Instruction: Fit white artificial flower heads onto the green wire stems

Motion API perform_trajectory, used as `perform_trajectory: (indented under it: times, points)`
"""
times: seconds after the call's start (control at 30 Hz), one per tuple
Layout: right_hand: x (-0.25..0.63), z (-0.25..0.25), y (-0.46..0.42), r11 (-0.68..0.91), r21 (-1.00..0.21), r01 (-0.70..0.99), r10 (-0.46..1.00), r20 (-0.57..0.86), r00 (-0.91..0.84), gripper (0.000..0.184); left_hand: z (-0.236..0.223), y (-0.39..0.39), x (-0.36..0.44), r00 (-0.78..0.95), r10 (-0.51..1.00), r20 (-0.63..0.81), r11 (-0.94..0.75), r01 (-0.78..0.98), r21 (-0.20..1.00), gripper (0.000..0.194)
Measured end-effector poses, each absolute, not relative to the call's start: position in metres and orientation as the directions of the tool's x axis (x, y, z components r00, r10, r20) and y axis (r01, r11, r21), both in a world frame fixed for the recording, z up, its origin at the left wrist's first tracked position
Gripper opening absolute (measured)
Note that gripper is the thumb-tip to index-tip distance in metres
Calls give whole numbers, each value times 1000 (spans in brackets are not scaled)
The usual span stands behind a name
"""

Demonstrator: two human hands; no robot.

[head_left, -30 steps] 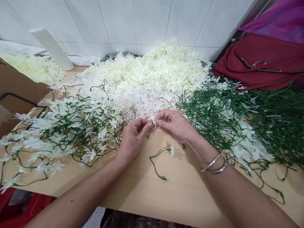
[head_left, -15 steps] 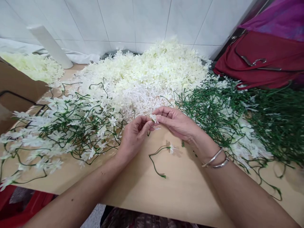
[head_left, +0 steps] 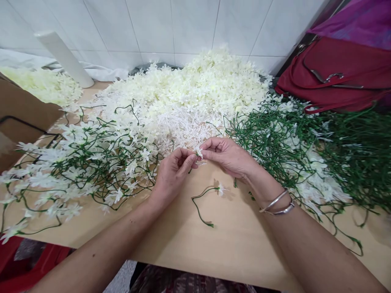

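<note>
Between my two hands is a small white artificial flower (head_left: 198, 152) on a green stem. My left hand (head_left: 177, 165) is closed, pinching it by the stem just under the bloom. From the other side, the thumb and forefinger of my right hand (head_left: 222, 156) are closed on its white petals. Below them on the table lies a single flower stem (head_left: 200, 209) with a white tip. To my left spreads a heap of stemmed white flowers (head_left: 100, 162). White stamen pieces (head_left: 183, 126) lie just beyond my hands, and green stems (head_left: 269, 138) are heaped at my right.
A big pile of cream blossoms (head_left: 207, 83) rests against the tiled wall (head_left: 195, 24). A cardboard box (head_left: 27, 118) stands at the left, near a white roll (head_left: 65, 59). At the back right sits a red handbag (head_left: 342, 73). Under the table's left edge is something red (head_left: 45, 264).
My right fingers have shifted slightly around the petals, and the bloom has turned a little between my hands. My left hand keeps its pinch. The camera view has tilted slightly.
</note>
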State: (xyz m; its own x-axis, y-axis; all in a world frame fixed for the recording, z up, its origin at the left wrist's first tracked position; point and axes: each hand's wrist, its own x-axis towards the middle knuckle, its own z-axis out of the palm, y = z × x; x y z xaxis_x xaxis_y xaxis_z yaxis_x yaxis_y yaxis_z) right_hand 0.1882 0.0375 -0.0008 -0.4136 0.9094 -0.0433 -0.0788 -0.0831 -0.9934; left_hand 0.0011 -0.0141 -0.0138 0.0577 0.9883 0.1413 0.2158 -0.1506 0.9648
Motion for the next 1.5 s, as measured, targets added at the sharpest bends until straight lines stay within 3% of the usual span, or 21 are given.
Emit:
perform_trajectory:
  times: [0.53,0.67,0.73,0.83,0.93,1.03,1.13,1.3,1.4,1.5]
  points:
    - [183,-4,36,-38,-999,30,915,-47,-400,28,-16,-12,-1,70,984,161,-174,282,944,19]
    - [185,-2,37,-93,-986,-140,906,-25,-422,31,-11,-12,2,109,972,207,-226,210,951,17]
    - [187,0,38,-108,-961,-255,919,2,-395,35,-3,-11,2,62,938,341,-346,210,914,13]
    - [191,6,39,-80,-933,-350,940,46,-338,40,15,-8,-9,-256,668,699,-592,386,707,19]
    - [193,8,41,-32,-936,-350,958,72,-278,39,30,-4,-29,-424,262,867,-501,707,498,56]
    - [193,7,42,46,-965,-257,966,108,-234,37,36,-5,-40,-261,154,953,-405,863,302,66]
    - [195,6,41,179,-984,3,953,172,-251,28,32,-14,-32,-113,194,974,-496,846,197,53]
    - [204,11,38,391,-846,362,842,171,-511,14,19,-29,-6,156,445,882,-721,647,249,41]
    - [207,13,39,498,-752,431,781,174,-600,8,13,-30,-2,262,520,813,-759,577,300,35]
    - [209,12,40,499,-748,438,796,196,-572,10,9,-29,-1,329,584,742,-769,517,376,27]
